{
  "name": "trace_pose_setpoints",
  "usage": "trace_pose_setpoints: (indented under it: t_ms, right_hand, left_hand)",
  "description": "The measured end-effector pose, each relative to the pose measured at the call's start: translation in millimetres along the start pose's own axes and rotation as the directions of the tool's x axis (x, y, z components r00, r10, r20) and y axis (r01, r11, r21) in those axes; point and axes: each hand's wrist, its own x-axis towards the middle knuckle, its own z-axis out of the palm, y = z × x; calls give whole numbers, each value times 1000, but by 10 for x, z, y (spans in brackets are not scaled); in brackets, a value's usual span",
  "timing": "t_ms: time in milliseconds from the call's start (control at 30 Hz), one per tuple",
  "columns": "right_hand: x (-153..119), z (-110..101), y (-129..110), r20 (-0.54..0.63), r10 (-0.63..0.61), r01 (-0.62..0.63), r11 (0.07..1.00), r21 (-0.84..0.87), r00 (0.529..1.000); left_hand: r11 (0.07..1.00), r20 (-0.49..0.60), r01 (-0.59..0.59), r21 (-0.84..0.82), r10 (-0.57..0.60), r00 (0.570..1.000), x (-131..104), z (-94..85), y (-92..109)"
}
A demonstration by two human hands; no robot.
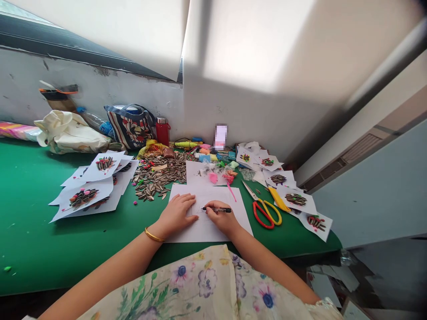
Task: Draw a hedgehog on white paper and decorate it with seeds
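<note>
A white sheet of paper [187,233] lies on the green table in front of me. My left hand [178,214] rests flat on its left part, fingers stretched out. In my right hand [220,218] is a black pen [222,210], its tip on the paper near the middle. Faint thin lines show beside the tip, partly hidden by my hands. Just beyond this sheet lies another white sheet [195,173] with pink clay [212,178] on it. A pink stick-like tool [231,192] touches the sheet's upper right area.
Scissors [263,209] with red and yellow handles and a yellow-handled cutter [279,198] lie to the right. Sunflower seeds [160,175] are heaped at the back left. Seed-decorated papers [87,198] lie on both sides. A red bottle [162,131] stands by the wall.
</note>
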Motion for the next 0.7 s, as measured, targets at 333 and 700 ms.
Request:
trace_pose_setpoints:
  t_ms: [333, 700]
  right_hand:
    - [5, 4, 17, 4, -7, 7, 1000, -19, 1000]
    - [18, -1, 18, 6, -7, 7, 1000, -29, 1000]
  left_hand:
    - [1000, -3, -1, -4, 1, 1000, 1, 7, -3]
    - [1000, -5, 1, -22, -1, 1000, 3, 3, -1]
